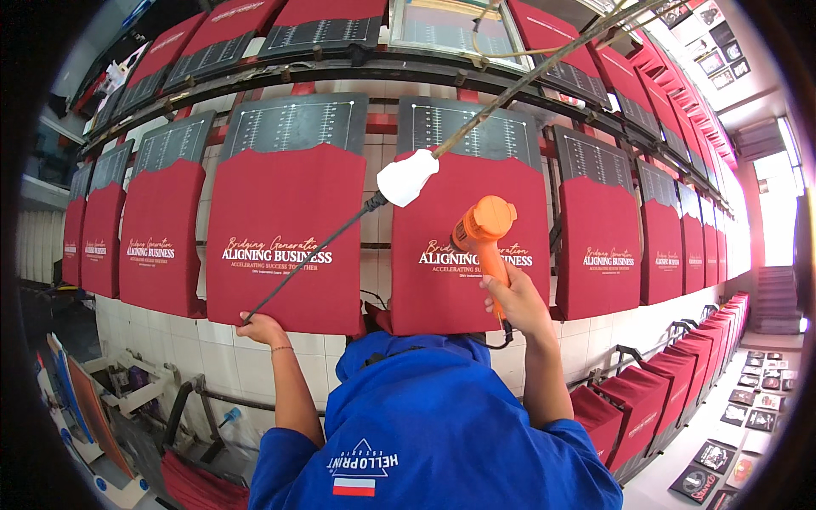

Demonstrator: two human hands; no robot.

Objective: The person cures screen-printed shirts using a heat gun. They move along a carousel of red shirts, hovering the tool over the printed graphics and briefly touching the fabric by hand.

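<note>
My right hand [518, 299] is wrapped round the handle of an orange hair dryer [487, 219]. The dryer is over the printed lettering of a dark red fabric panel [467, 191] stretched on a grey board. My left hand [265, 331] is closed on a thin black cord [319, 261], low at the front edge of the red panel [285, 200] to the left. That cord rises to a white socket connector [407, 178], which hangs from a thick brown cable [510, 89] above the panels. Behind my right hand, a dark lead leaves the dryer's handle.
Long rows of boards with red printed fabric run left and right, with a second row [323, 32] behind a dark metal rail [374, 68]. More red panels [637, 398] line the lower right. A framed screen [459, 30] stands at the far side. Metal frames [136, 387] are at lower left.
</note>
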